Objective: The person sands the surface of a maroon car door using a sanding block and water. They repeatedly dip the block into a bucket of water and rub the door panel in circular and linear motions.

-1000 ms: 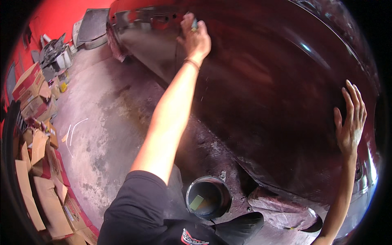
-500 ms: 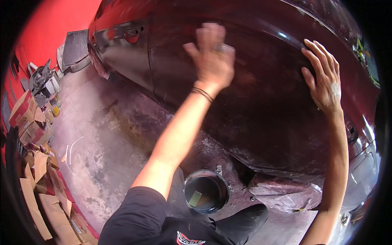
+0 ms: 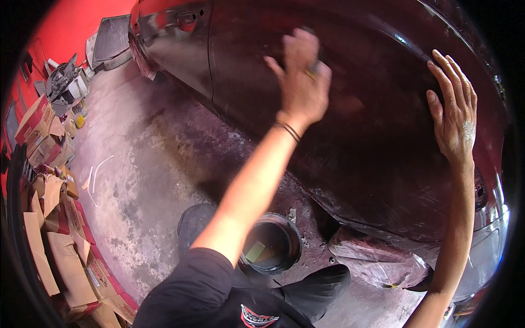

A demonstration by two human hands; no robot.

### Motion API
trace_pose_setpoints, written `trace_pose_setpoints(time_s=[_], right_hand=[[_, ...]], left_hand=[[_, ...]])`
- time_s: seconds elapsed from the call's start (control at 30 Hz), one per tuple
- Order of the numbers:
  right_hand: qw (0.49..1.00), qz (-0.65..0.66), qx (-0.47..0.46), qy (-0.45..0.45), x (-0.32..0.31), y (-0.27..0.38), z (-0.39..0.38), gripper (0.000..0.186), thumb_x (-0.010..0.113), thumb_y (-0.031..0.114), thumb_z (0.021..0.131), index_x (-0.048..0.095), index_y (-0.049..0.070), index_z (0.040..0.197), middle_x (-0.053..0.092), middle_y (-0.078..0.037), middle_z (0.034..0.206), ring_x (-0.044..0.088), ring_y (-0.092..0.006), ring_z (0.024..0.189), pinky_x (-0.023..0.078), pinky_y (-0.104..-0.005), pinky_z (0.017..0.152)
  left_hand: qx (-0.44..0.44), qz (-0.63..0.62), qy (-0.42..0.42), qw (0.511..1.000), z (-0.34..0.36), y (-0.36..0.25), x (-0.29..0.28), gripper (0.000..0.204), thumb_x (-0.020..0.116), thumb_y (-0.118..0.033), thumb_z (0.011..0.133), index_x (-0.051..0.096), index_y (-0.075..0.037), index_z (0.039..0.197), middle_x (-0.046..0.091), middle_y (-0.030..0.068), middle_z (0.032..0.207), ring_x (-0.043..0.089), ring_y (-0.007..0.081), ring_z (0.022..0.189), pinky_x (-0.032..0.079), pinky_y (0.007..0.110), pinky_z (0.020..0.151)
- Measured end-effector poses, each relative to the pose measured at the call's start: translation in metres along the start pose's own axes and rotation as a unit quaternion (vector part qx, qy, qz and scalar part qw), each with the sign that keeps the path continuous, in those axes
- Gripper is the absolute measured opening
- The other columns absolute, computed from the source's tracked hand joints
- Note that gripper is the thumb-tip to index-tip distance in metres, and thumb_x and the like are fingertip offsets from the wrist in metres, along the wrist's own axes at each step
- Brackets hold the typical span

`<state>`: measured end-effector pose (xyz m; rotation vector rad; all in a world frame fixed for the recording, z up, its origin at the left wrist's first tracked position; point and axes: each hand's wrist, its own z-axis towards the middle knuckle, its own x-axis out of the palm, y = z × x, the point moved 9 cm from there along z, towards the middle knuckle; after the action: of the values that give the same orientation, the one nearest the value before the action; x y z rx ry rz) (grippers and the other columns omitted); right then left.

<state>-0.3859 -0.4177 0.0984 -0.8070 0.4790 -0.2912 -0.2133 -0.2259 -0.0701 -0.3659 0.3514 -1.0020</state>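
My left hand lies over the dark red car door panel, thumb spread out to the side. Motion smears its fingers, and a small yellowish spot shows among them. Whether anything is under the palm or between the fingers is hidden. Dark bands circle that wrist. Farther right, my right hand rests on the panel near its glossy upper edge, fingers stretched and holding nothing. Pale residue marks the back of this hand.
Below the door, a dark bucket with a pale green block stands between my legs. A crumpled plastic-wrapped bundle lies under the car. Cardboard boxes line the left side; car parts lean by the red wall.
The view has shifted slightly. My left hand has moved a little to the right over the panel, and my right hand also appears farther right. My left knee now shows beside the bucket.
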Motion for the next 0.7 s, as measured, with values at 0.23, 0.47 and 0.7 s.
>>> trace_pose_setpoints(time_s=[0.23, 0.47, 0.7], right_hand=[[1.0, -0.016, 0.021, -0.016, 0.016, 0.004, 0.002, 0.048, 0.05, 0.046, 0.112, 0.058, 0.024, 0.153, 0.05, 0.002, 0.166, 0.04, -0.0218, 0.157, 0.031, -0.0441, 0.129], [1.0, -0.024, 0.016, -0.004, 0.013, 0.003, 0.0, 0.046, 0.052, 0.044, 0.112, 0.058, 0.023, 0.153, 0.05, 0.003, 0.166, 0.04, -0.0219, 0.157, 0.031, -0.0439, 0.129], [0.999, -0.018, 0.026, -0.019, 0.009, 0.006, 0.007, 0.045, 0.055, 0.038, 0.111, 0.059, 0.021, 0.152, 0.051, 0.002, 0.164, 0.042, -0.0218, 0.156, 0.032, -0.0435, 0.127]], left_hand=[[-0.143, -0.041, -0.073, 0.986, -0.013, 0.0, 0.003, 0.07, 0.027, -0.044, 0.115, 0.018, -0.002, 0.171, 0.007, 0.0226, 0.18, 0.0, 0.0428, 0.166, -0.006, 0.075, 0.124], [-0.065, -0.004, 0.012, 0.998, -0.045, -0.001, 0.007, 0.071, 0.028, -0.046, 0.114, 0.018, -0.006, 0.172, 0.01, 0.0181, 0.181, 0.001, 0.0405, 0.167, -0.009, 0.073, 0.124], [-0.247, -0.073, -0.127, 0.958, -0.002, 0.069, -0.018, 0.071, 0.021, -0.047, 0.116, 0.016, -0.003, 0.171, 0.007, 0.0194, 0.181, -0.003, 0.0381, 0.167, -0.006, 0.074, 0.124]])
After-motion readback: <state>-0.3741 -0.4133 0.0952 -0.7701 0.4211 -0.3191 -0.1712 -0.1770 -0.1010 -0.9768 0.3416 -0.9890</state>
